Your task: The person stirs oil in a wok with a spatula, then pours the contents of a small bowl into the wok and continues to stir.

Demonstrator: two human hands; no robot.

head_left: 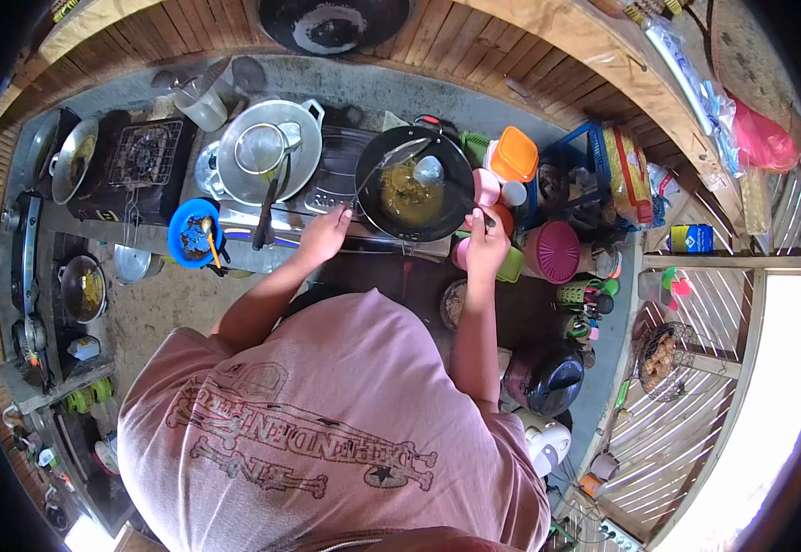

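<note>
A black wok sits on a burner with yellow-brown food in it. My left hand is at the wok's near left edge, closed on the handle of a metal spatula whose blade lies across the wok. My right hand is at the wok's right side, gripping the dark handle of a ladle. The ladle's bowl rests over the food.
Left of the wok stand a lidded metal pot, a blue plate with food and a black stove. An orange-lidded container, a pink-lidded jar, a dark kettle and a wire basket crowd the right.
</note>
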